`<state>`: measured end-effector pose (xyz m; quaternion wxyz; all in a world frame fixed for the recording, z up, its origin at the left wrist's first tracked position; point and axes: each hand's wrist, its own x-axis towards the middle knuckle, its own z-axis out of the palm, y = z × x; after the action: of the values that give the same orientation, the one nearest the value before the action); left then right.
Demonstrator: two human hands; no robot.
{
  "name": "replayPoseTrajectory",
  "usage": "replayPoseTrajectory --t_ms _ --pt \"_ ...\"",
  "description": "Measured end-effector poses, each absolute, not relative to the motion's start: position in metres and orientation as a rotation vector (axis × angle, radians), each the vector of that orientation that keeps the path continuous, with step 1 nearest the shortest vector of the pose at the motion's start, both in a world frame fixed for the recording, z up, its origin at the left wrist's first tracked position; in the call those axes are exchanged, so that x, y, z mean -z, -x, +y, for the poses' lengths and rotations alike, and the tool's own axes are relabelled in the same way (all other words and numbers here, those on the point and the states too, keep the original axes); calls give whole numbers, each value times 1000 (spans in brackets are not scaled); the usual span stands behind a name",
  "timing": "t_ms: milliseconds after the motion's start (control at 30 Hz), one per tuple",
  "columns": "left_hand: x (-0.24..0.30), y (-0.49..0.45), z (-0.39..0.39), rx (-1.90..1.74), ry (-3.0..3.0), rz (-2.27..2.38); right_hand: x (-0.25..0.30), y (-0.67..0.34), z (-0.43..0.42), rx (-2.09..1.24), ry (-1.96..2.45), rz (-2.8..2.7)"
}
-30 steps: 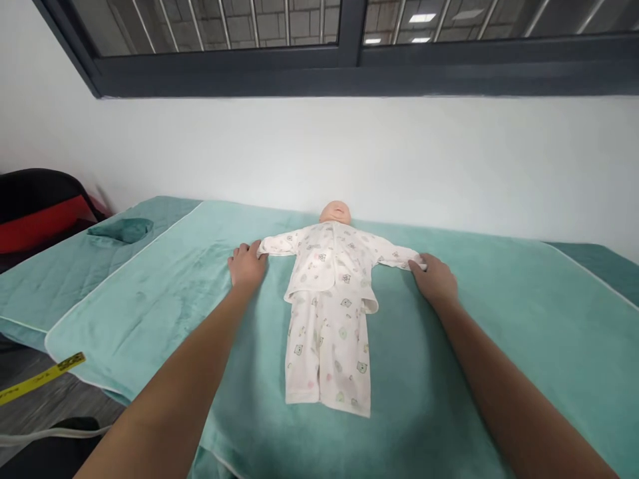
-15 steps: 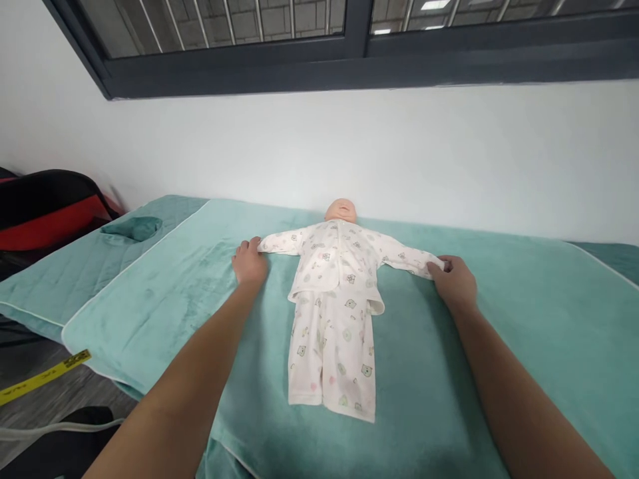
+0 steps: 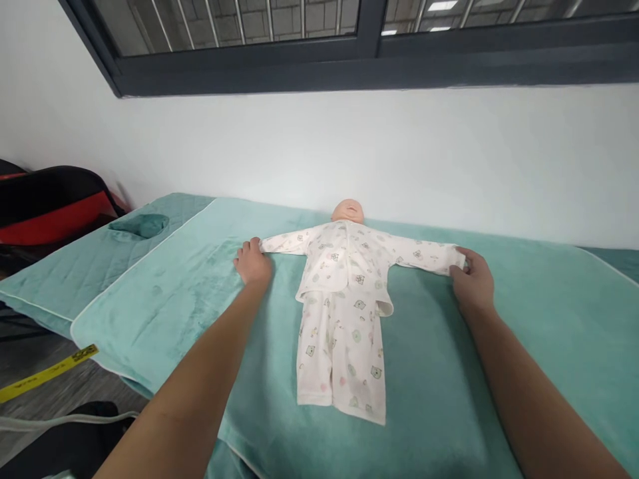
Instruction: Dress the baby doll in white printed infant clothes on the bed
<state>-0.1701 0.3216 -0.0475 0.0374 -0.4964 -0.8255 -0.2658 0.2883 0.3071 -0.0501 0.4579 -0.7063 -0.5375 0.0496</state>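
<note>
Blanket (image 3: 449,372), teal and plush, covers the bed, and its right side is cut off by the frame. A black and red bag (image 3: 50,206) is half out of view at left. Near the wall a doll (image 3: 348,211) lies on its back in a white printed suit (image 3: 344,293), sleeves spread (only the head shows bare). The right hand (image 3: 474,283) pinches one sleeve end. The left hand (image 3: 253,263) rests at the other cuff with its fingers curled, so I cannot tell whether it grips.

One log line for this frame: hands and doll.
baby doll face-up on teal blanket | left hand: on sleeve cuff, grip unclear | right hand: pinching other cuff | sleeves: spread out
</note>
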Motion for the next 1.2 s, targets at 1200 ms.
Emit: replayPoseTrajectory --t_ms 1200 --pt "51 167 332 756 1741 -2422 -2 -118 379 -701 1358 -1592"
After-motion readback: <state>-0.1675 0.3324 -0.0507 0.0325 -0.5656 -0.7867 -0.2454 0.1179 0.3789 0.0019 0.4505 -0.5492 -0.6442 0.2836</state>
